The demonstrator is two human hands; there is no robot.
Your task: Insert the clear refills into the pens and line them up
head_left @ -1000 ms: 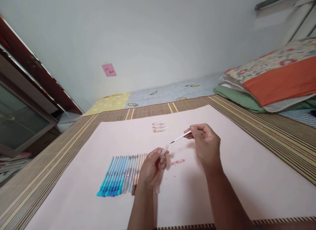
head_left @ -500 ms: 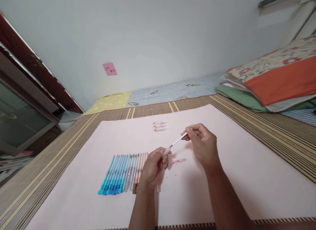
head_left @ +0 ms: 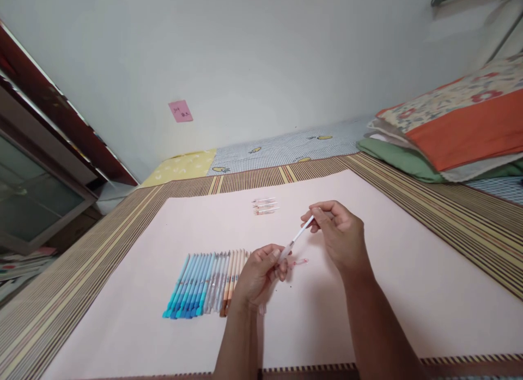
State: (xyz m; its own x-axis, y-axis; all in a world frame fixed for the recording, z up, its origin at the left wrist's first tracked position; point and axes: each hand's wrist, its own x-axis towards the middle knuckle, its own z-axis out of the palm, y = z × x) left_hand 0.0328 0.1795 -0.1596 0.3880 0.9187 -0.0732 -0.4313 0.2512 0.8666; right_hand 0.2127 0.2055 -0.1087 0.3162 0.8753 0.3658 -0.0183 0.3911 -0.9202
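Note:
My left hand (head_left: 261,275) pinches a short translucent pen barrel (head_left: 285,252) between thumb and fingers, tilted up to the right. A thin white pen refill (head_left: 303,230) meets the upper end of that barrel; its dark tip is at the opening. My right hand (head_left: 338,230) grips the refill's other end between thumb and fingertips. Just beyond my left fingers, a clear pink-marked pen part (head_left: 299,262) lies on the pink sheet. Another small pinkish piece (head_left: 262,309) is partly hidden beside my left wrist.
Left of my hands lie rows of blue pens (head_left: 190,285), clear pens (head_left: 216,285) and orange-brown pens (head_left: 231,276), partly covered by my left arm. Several slim pen parts (head_left: 265,206) lie farther back on the pink sheet (head_left: 134,325). Folded bedding (head_left: 466,135) is piled at right.
Both hands have shifted slightly right, the left one more. The barrel and refill have moved with them and stay end to end.

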